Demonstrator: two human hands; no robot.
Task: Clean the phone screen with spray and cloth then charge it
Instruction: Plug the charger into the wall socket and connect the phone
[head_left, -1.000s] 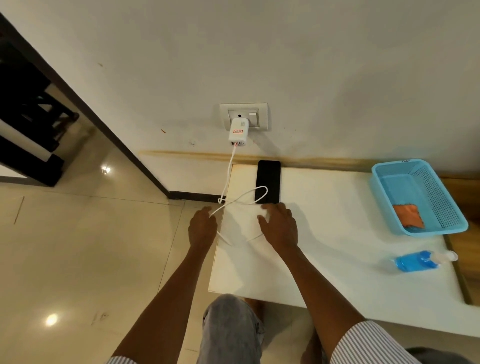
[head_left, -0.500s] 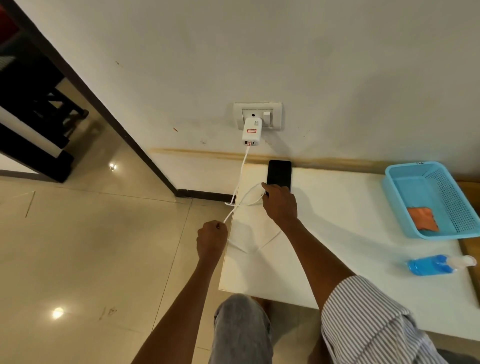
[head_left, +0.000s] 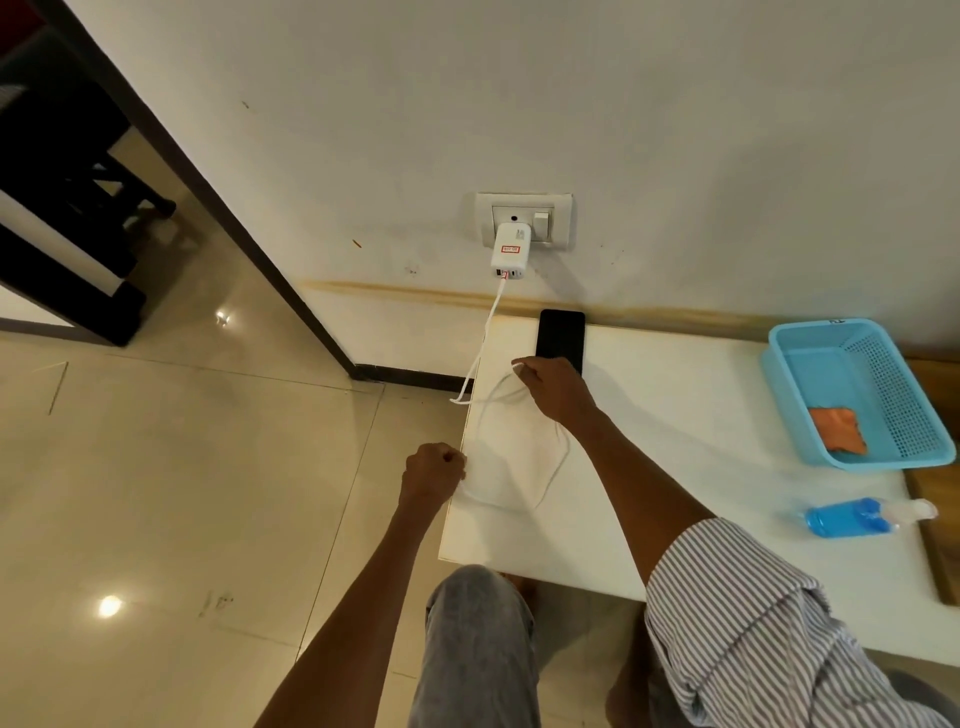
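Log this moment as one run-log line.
stage: charging | black phone: flat on white table | right hand: white cable end at phone | left hand: fist on cable | orange cloth: in blue basket

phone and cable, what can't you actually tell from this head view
- Phone: its near end and port sit behind the right hand, so plugged in or not is hidden.
- Cable tip: covered by the right hand.
- Left hand: fist closed; the cable inside it is out of sight.
- Charger label: too small to read.
- Spray bottle: lying down, nozzle blurred.
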